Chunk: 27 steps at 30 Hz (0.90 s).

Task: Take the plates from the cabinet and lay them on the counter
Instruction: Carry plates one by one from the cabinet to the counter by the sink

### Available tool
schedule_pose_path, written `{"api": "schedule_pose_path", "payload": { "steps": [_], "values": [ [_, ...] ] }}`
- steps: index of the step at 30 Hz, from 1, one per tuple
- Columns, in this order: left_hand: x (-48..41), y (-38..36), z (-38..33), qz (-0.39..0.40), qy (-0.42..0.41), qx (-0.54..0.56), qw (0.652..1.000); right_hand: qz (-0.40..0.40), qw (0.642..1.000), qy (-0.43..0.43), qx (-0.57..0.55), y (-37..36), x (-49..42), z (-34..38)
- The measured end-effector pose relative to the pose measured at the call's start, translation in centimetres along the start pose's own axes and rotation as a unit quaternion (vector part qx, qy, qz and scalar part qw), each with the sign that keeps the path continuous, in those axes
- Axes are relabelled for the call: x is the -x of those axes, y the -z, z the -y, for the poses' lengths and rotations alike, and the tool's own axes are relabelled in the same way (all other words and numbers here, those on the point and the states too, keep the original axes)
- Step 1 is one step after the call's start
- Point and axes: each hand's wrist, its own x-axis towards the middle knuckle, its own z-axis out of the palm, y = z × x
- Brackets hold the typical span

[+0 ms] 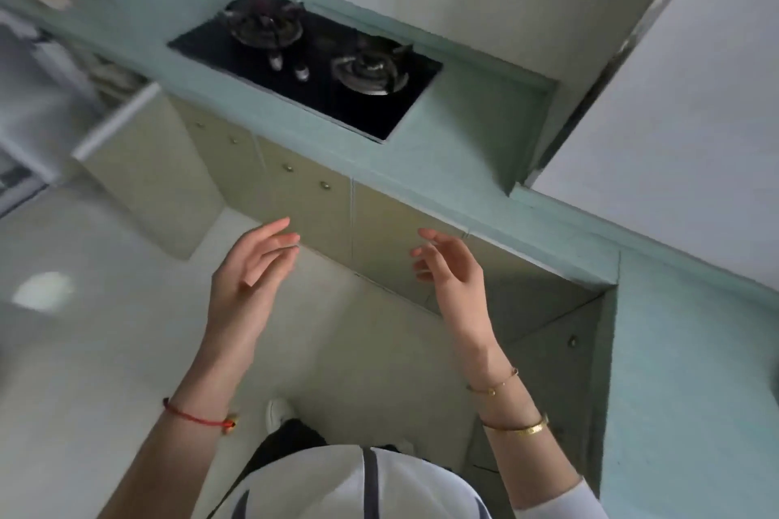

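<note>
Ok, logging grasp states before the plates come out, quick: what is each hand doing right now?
Left hand: open, fingers relaxed, holding nothing.
Right hand: open, fingers loosely curved, holding nothing.

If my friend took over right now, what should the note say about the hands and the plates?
Left hand: open, holding nothing.
Right hand: open, holding nothing.
Both are raised, apart, touching nothing.
The cabinet door on the left stands open; what is inside is too blurred to name.
No plates show on the green counter, only the gas stove.
Done: door open, nothing more.
Left: fetch the plates and lay them on the counter.
</note>
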Motion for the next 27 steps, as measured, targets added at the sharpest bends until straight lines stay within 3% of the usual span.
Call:
{"api": "schedule_pose_path", "payload": {
  "steps": [5, 10, 27],
  "values": [
    [-0.3, 10.6, 0.1, -0.125, 0.000, 0.000, 0.992, 0.098, 0.995, 0.002, 0.020, -12.0, -0.7, 0.0],
    [-1.0, 20.7, 0.2, -0.202, -0.003, -0.006, 0.979, 0.175, 0.984, -0.002, 0.024, -23.7, -0.9, -0.5],
    [-10.6, 39.7, 1.2, -0.342, 0.002, 0.042, 0.939, 0.331, 0.942, -0.019, 0.058, -50.3, -6.6, -2.5]
  ]
}}
